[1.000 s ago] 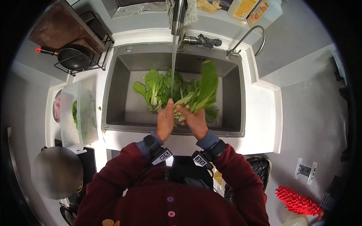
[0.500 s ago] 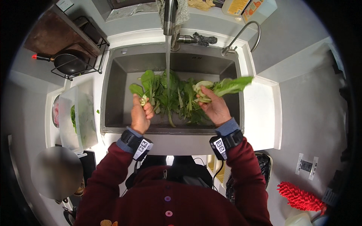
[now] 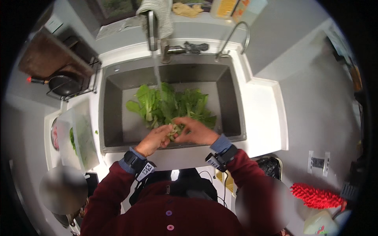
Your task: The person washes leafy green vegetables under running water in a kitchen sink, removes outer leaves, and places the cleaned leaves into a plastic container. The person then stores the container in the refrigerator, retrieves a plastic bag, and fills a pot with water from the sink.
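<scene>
My left hand (image 3: 154,140) is closed round the pale stem ends of a bunch of leafy greens (image 3: 147,98), at the near side of the sink. Touching it from the right, my right hand (image 3: 195,131) has its fingers curled on the same stems (image 3: 175,131). The green leaves spread away from me over the basin floor, and I cannot tell which are held and which lie loose. A stream of water (image 3: 157,74) from the faucet (image 3: 152,33) falls onto the leaves. The fingertips partly hide the stems.
Grey sink walls (image 3: 231,102) surround the greens. To the left stand a clear plastic bin (image 3: 86,137) with some green leaf in it and a rack with a black pan (image 3: 65,85). A thin curved tap (image 3: 248,33) rises at the back right. A red fluffy duster (image 3: 315,196) is at lower right.
Both hands have come together at the stems near the sink's front. The right hand moved left, and the leaf bunch it held out to the right no longer sticks out there. The view has shifted.
</scene>
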`<move>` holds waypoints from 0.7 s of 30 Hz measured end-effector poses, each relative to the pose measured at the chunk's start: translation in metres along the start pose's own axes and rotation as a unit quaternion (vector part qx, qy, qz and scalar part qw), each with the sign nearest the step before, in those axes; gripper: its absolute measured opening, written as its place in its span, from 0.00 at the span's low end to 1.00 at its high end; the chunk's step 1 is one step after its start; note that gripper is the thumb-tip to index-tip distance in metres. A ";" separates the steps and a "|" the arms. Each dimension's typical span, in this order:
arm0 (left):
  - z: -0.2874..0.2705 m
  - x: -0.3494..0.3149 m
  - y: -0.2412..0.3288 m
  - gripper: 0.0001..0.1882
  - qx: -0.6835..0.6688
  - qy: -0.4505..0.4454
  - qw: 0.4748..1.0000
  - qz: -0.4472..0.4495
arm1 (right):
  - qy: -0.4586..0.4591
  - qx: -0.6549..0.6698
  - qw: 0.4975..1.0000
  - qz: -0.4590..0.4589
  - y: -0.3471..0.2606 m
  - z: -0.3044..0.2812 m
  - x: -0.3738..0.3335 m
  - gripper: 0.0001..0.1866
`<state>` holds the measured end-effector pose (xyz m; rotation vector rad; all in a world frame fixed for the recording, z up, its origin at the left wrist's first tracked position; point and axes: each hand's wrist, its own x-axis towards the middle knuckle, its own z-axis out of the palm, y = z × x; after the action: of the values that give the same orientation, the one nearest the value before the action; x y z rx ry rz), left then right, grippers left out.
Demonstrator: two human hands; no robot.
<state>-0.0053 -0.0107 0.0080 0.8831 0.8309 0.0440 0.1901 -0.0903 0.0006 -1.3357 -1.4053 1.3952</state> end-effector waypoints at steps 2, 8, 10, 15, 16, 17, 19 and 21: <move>0.015 0.004 -0.001 0.24 0.021 -0.035 0.999 0.018 | 0.057 -0.101 0.990 -0.082 -0.009 0.015 -0.014 0.31; 0.055 0.007 0.009 0.28 0.085 -0.198 0.977 -0.007 | 0.155 -0.127 0.979 -0.044 -0.016 0.003 -0.079 0.19; 0.067 0.008 0.011 0.29 0.113 -0.227 0.967 -0.023 | 0.168 -0.085 0.981 -0.053 -0.011 -0.003 -0.110 0.18; 0.062 0.011 0.012 0.28 0.198 -0.259 0.945 0.004 | 0.392 -0.141 0.906 0.077 0.030 -0.025 -0.269 0.17; 0.050 0.008 0.014 0.28 0.223 -0.245 0.943 0.025 | 0.425 -0.137 0.877 0.175 0.040 -0.029 -0.311 0.16; 0.038 0.007 0.013 0.25 0.232 -0.238 0.942 0.035 | 0.484 -0.115 0.841 0.211 0.051 -0.029 -0.348 0.17; 0.018 0.002 0.008 0.26 0.217 -0.197 0.955 0.056 | 0.446 -0.210 0.761 0.422 0.068 -0.032 -0.413 0.20; 0.000 -0.002 0.007 0.26 0.199 -0.165 0.966 0.022 | 0.444 -0.119 0.828 0.322 0.077 -0.020 -0.450 0.23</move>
<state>-0.0046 -0.0067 0.0144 1.2483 0.5120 -0.2340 0.3077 -0.5317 0.0018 -2.3542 -0.4947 0.7177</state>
